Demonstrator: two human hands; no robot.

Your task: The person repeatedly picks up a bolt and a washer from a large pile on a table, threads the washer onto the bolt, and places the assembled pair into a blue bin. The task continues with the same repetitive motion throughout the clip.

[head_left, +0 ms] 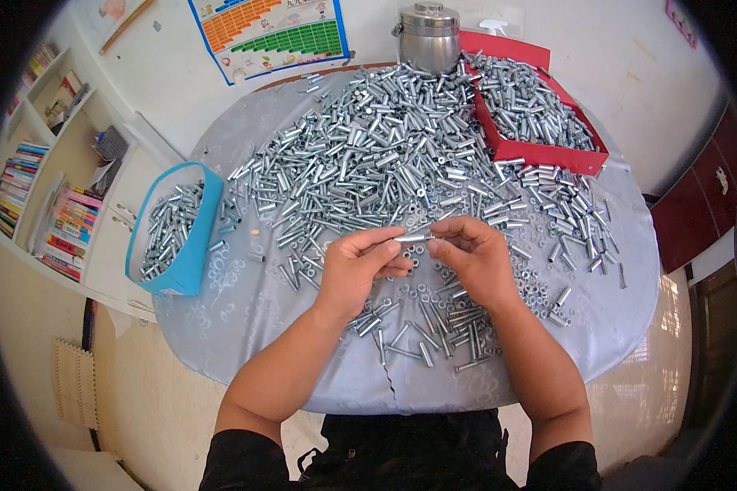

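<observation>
Between my two hands, above the near edge of a big pile, lies a silvery expansion bolt (414, 238), held level. My left hand (360, 263) pinches its left end between thumb and fingertips. At the other end, the fingers of my right hand (473, 255) are closed on it; they partly hide its tip. Behind my hands spreads the heap of metal sleeves and bolts (368, 155). Loose long bolts (434, 323) lie between my forearms, and small hex nuts (534, 293) are scattered beside my right wrist.
A blue box (198, 260) of metal sleeves stands at the left. At the back right, a red box (540, 154) holds more metal parts, next to a steel lidded pot (428, 41). A grey cloth (262, 344) covers the round table. Bookshelves (57, 180) stand far left.
</observation>
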